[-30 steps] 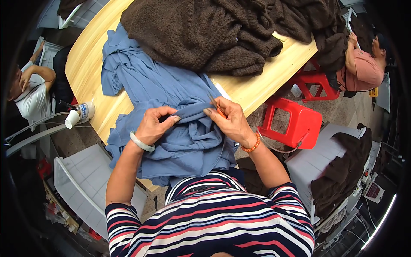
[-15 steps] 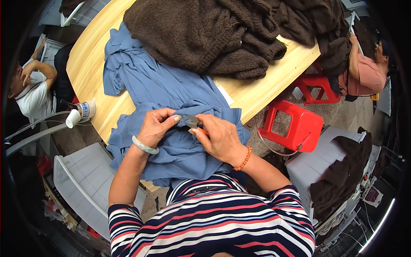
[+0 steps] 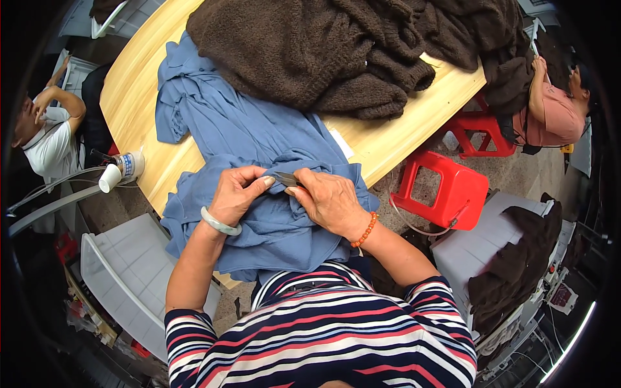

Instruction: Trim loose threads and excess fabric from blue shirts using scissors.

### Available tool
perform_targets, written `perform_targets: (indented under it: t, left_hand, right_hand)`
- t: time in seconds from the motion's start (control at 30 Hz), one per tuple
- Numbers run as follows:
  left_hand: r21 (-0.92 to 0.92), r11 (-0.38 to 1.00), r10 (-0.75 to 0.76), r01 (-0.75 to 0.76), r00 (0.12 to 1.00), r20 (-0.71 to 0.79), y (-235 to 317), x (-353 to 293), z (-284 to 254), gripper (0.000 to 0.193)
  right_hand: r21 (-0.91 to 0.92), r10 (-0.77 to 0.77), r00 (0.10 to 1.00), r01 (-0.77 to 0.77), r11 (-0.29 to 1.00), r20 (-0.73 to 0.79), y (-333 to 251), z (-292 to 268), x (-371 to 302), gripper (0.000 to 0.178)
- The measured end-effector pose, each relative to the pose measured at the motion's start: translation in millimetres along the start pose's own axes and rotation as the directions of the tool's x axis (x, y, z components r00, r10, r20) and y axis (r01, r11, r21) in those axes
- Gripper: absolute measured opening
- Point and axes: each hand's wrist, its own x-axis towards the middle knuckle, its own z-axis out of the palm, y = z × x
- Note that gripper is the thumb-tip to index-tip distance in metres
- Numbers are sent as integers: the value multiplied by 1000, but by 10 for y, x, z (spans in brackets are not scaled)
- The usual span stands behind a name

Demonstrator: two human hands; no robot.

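Note:
A blue knit garment (image 3: pixel 272 239) lies bunched over my lap and the near edge of the table, its far part stretched up the wood. My left hand (image 3: pixel 231 194), with a pale bangle at the wrist, pinches a fold of this cloth between thumb and forefinger. Small thread snips (image 3: pixel 285 181) are gripped in my right hand (image 3: pixel 331 202), which wears an orange bead bracelet. Their dark blades point left, right by the left fingertips and against the cloth; my fingers cover the handle.
Brown knitted garments (image 3: pixel 304 58) are heaped across the far side of the wooden table (image 3: pixel 132 97). A red stool (image 3: pixel 475 194) stands at right. A white cup (image 3: pixel 110 178) hangs off the left side. People sit at left (image 3: pixel 52 142) and right (image 3: pixel 550 113).
My right hand has shifted slightly left and up, bringing the snips closer to the left fingertips. The orange handle seen before is now covered by my fingers. The left hand barely moved.

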Motion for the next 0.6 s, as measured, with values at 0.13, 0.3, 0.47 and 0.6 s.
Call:
perform_targets:
  t: [0.13, 0.3, 0.47, 0.6]
  left_hand:
    - [15, 1000, -2, 2, 1000, 17, 4, 6, -9, 11]
    - [31, 999, 5, -5, 1000, 3, -18, -1, -1, 11]
    - [-11, 1000, 3, -3, 1000, 0, -23, 4, 4, 12]
    - [-17, 1000, 5, -5, 1000, 1, -28, -6, 13, 13]
  right_hand:
    - [-33, -15, 998, 12, 999, -65, -24, -14, -8, 25]
    - [-93, -24, 992, 12, 996, -124, -94, -17, -43, 22]
    - [-45, 28, 997, -31, 999, -68, -117, 31, -64, 20]
    - [16, 60, 997, -59, 998, -44, -121, 38, -43, 20]
